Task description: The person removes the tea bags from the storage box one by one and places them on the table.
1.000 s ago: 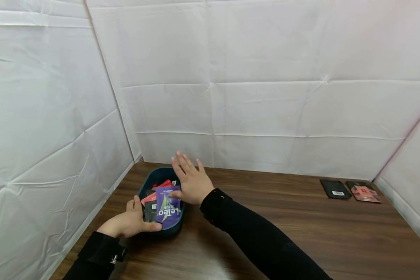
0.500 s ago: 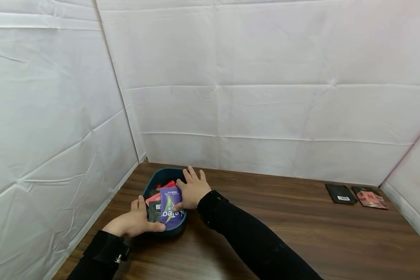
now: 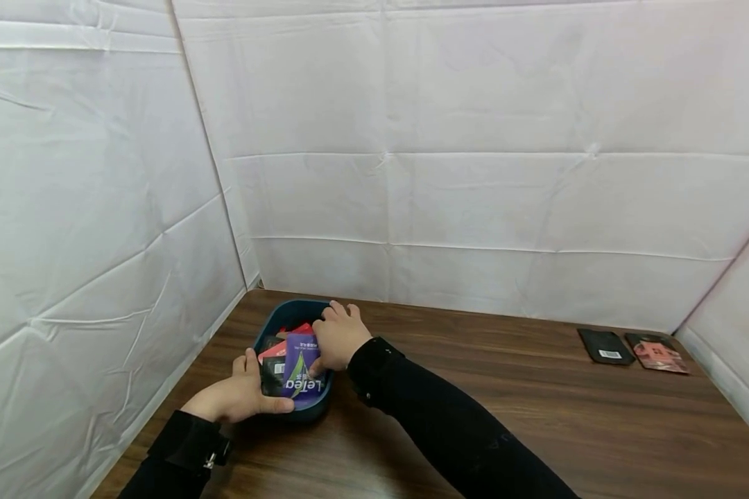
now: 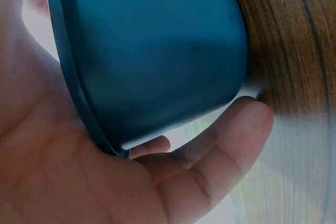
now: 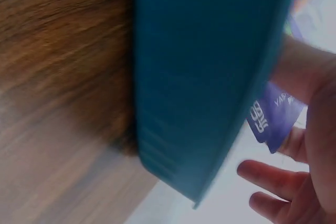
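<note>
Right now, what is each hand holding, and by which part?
The left hand grips the bin at its near rim, thumb over the edge. The right hand pinches the purple packet by its far right edge.

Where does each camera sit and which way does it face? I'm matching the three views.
Head: worn high, looking forward and down at the table; both hands and black sleeves show.
Left wrist: beside the teal tub, facing its outer wall; left hand shows.
Right wrist: beside the tub, facing its wall; right hand and purple packet show.
All share the tub.
</note>
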`<state>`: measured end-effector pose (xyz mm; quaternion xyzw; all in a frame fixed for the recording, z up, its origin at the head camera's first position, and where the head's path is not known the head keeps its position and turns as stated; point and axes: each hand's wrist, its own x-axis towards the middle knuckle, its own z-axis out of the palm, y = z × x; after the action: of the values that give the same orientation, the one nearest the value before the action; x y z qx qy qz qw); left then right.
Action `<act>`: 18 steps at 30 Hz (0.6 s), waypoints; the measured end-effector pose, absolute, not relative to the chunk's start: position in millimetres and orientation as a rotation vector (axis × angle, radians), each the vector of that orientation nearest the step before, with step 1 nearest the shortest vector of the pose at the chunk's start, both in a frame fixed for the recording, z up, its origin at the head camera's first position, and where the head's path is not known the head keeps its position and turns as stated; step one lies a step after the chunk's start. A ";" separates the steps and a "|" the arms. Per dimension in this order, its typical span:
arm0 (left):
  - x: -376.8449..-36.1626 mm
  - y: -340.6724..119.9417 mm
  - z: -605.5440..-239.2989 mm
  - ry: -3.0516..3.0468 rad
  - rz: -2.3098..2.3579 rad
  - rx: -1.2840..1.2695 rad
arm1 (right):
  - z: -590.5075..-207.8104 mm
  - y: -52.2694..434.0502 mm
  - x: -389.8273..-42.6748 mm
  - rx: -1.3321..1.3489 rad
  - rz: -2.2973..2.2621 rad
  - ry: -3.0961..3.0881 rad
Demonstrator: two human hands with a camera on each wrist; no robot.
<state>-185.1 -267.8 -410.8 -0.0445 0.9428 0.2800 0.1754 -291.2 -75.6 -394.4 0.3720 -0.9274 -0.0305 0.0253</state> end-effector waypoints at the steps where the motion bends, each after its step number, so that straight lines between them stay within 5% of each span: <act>1: -184.9 -267.7 -411.0 2.669 0.797 -0.128 | -390.5 -75.2 -289.9 1.169 -0.093 -2.863; 18: -184.6 -267.0 -411.0 2.654 0.845 -0.118 | -356.0 -73.1 -272.8 1.520 -0.164 -2.915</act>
<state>-184.6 -267.0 -411.0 -0.0418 0.9371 0.2983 0.1762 -272.8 -73.1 -356.0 0.4606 -0.8831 -0.0496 -0.0749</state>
